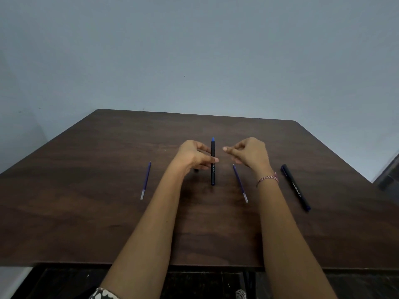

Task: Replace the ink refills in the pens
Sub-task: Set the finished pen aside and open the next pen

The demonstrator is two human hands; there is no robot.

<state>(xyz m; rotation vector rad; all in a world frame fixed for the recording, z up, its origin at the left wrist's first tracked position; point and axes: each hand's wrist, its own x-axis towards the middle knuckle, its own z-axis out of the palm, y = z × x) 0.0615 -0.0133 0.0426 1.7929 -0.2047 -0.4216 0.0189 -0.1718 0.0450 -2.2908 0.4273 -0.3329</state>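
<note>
While the left hand (pixel 192 157) pinches a dark pen (pixel 212 175) by its middle between thumb and fingers, the pen points away from the person, its blue tip at the far end, held over the centre of a dark wooden tabletop (pixel 86 212). Just right of the pen, the right hand (pixel 250 154) hovers apart from it with fingers curled and thumb aimed at the barrel; I cannot tell whether it pinches anything. A thread bracelet (pixel 267 179) circles that wrist. One blue ink refill (pixel 146 180) lies on the tabletop left of the arms, and another refill (pixel 240 183) lies between them, below the right hand. A second pen (pixel 295 187) lies at an angle further right.
</note>
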